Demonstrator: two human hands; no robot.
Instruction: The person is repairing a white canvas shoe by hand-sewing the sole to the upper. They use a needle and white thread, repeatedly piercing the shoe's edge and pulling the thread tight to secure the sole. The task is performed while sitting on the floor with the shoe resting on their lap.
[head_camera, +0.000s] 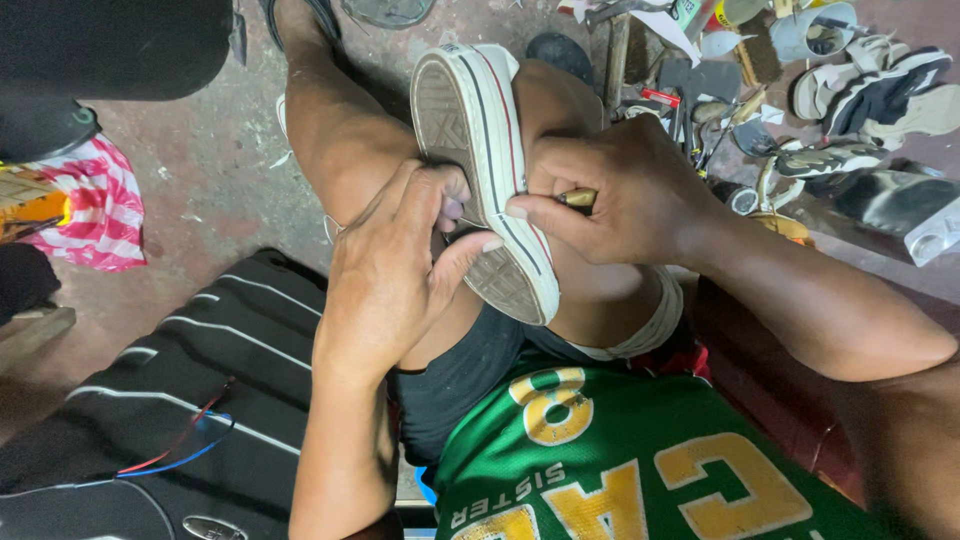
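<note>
Sneaker (487, 170), white with a worn sole, sits wedged between the knees. Left hand (395, 275) clasps its sole; right hand (620, 190) pinches a brass-tipped tool (577, 198) against the sidewall.

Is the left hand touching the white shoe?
Touching. The head view shows the left hand with its thumb pressed on the white shoe's sole.

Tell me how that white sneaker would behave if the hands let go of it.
The sneaker stands on edge between the knees, so it would probably tip. Its rubber sole looks bendable, likely light. The left hand and right hand steady it.
</note>
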